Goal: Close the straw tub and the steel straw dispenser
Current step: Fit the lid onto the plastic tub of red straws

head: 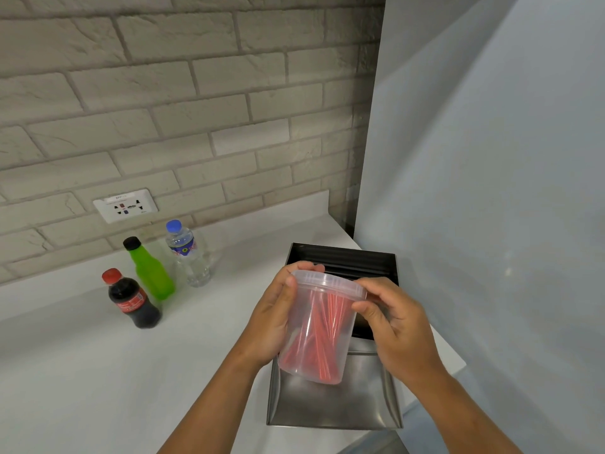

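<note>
Above the steel straw dispenser (pixel 337 401), lidded straw tub (pixel 319 329) between both hands.

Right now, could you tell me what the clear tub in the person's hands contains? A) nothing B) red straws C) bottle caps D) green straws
B: red straws show through the wall of the clear tub, which the left hand and right hand hold above the steel dispenser.

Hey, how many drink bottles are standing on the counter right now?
3, grouped left of the hands near the brick wall: a dark cola bottle nearest, a green bottle behind it, and a clear water bottle furthest right. None seems hidden.
</note>
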Tool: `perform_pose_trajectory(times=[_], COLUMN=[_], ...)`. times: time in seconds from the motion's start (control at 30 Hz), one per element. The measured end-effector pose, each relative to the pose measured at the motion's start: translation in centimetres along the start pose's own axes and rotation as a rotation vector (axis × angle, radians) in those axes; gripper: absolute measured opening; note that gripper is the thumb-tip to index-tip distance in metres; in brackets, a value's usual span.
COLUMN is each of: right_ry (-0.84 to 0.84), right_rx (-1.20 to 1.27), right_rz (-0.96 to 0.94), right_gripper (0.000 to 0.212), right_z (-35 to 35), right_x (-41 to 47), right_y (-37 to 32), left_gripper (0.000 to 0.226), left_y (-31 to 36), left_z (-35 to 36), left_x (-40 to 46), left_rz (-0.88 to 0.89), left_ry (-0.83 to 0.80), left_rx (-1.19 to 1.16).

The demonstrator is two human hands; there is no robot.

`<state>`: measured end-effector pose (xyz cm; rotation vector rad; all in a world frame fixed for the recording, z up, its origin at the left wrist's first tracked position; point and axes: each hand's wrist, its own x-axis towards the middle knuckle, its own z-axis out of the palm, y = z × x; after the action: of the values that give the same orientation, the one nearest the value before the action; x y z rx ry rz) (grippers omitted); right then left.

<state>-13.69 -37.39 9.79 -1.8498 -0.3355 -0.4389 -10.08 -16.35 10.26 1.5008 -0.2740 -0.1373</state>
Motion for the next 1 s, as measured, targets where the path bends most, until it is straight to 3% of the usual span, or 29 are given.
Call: perform_pose_trajectory(times=[0.27, 0.37, 0.43, 0.6, 0.77, 0.83, 1.0], right_ry=[0.107, 0.169, 0.132, -0.06, -0.169, -0.175, -0.162], right_rx=[-0.117, -0.185, -0.185, -0.041, -0.01, -0.055, -0.061], right_rz=[-0.087, -0.083, -0.084, 0.072, 0.209, 0.19, 0.061], right_gripper=[0.027, 0.032, 0.031, 0.034, 0.07, 0.075, 0.067], right_z=[-0.5, 0.0, 0.2, -0.4, 0.2, 0.7, 1.2], right_x=[0.1, -0.3, -0.3, 0.1, 0.9, 1.0, 1.3], right_y=[1.0, 1.7, 1.8, 0.9, -0.3, -0.5, -1.0], left_gripper=[0.076, 0.074, 0.07, 0.065, 0.043, 0.041, 0.057], left_y=[-1.2, -1.8, -2.1, -2.6, -2.2, -2.2, -1.6], left_z=[0.1, 1.2, 1.7, 1.0, 0.9, 1.1, 0.4], left_x=[-0.5, -1.0, -1.1, -0.8, -0.4, -0.2, 0.2], left_rz=[-0.135, -0.241, -0.263, -0.208, -0.11, -0.103, -0.146], left_ry=[-0.015, -0.004, 0.04, 0.161, 0.095, 0.087, 0.042], left_rx=[0.068, -0.058, -0.128, -0.028, 0.057, 0.046, -0.04])
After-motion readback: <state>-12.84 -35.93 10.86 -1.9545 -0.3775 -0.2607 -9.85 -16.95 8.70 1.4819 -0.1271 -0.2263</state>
